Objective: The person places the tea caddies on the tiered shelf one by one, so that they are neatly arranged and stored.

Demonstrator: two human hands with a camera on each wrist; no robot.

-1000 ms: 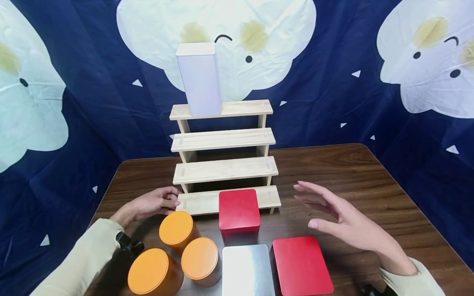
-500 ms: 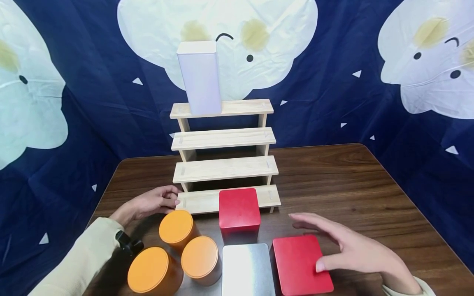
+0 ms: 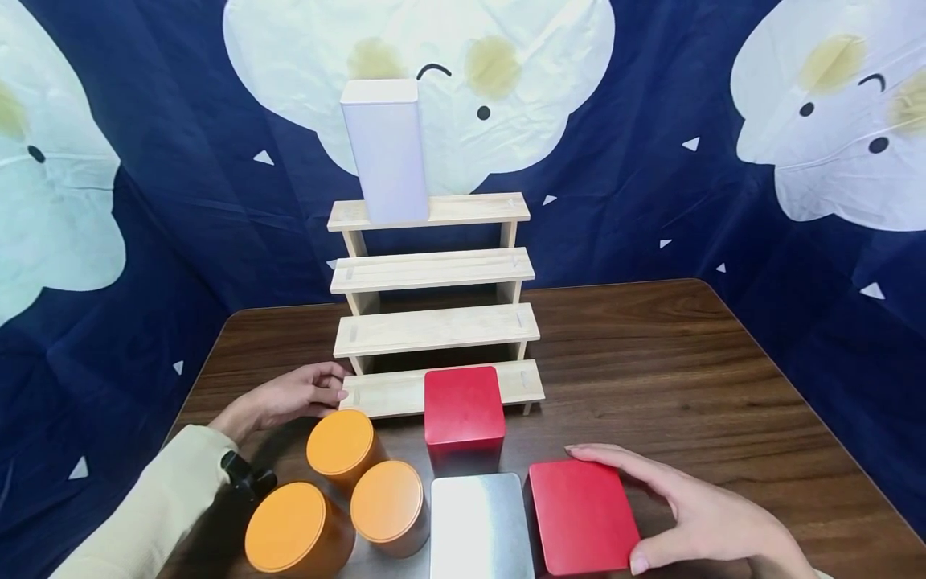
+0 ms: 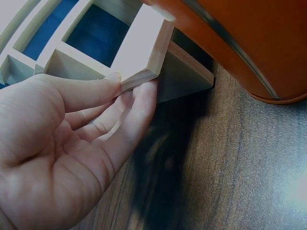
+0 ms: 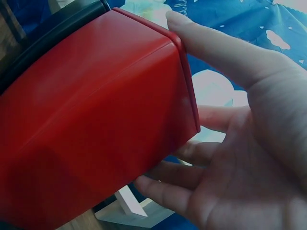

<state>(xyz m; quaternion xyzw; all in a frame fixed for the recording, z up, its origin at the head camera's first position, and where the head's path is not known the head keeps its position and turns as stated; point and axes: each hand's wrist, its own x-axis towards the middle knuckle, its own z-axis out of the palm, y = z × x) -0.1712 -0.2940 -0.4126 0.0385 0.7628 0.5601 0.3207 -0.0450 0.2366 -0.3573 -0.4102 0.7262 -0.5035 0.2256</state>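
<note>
My left hand (image 3: 297, 396) pinches the left end of the lowest step of a pale wooden stepped rack (image 3: 437, 330), thumb on top and fingers beneath, as the left wrist view shows (image 4: 139, 52). At the front right, my right hand (image 3: 702, 515) spans a red square tin (image 3: 582, 515), thumb at its near right corner and fingers at its far side. In the right wrist view the thumb lies by the lid edge of this red tin (image 5: 105, 110), and the fingertips are partly hidden behind it. The tin stands on the table.
A tall white tin (image 3: 387, 153) stands on the rack's top step. Before the rack stand another red tin (image 3: 465, 406), a silver tin (image 3: 481, 527) and orange round tins (image 3: 285, 527) on the brown table (image 3: 651, 362). A blue curtain (image 3: 615, 233) surrounds the table.
My right hand has come down and towards me, from beyond the right red tin to around it. My left hand has kept its place on the rack.
</note>
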